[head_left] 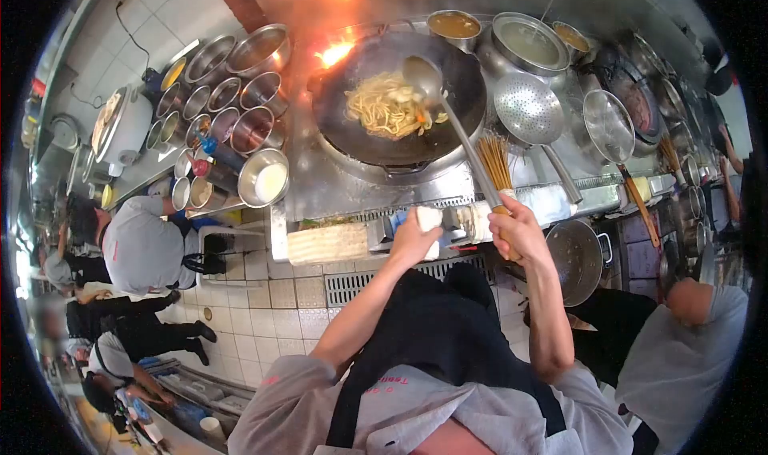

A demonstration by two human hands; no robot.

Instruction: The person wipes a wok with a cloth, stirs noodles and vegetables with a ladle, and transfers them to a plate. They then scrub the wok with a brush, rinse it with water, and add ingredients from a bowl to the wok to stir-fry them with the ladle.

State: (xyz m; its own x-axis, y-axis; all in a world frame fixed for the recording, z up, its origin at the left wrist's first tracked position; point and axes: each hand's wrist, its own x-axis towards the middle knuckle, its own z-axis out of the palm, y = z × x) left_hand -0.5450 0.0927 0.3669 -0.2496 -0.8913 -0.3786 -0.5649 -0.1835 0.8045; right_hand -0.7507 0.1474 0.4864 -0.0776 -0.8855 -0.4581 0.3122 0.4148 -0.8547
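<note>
Noodles [388, 107] with bits of vegetable lie in a large black wok [352, 139] on the stove, flames at its back left. My right hand [516, 227] is wrapped round the wooden handle of a long metal ladle [464, 139], whose bowl rests over the noodles. A white cloth [430, 219] is in my left hand [414, 237], at the stove's front edge below the wok. Just beyond my right hand stands a bamboo brush [498, 163].
Metal bowls, one with white contents [270, 183], crowd the left counter. A perforated skimmer [528, 107] and a strainer [610, 125] lie right of the wok. A large pot [574, 263] stands low at right. Co-workers [148, 243] are at left; another person [684, 367] is close at right.
</note>
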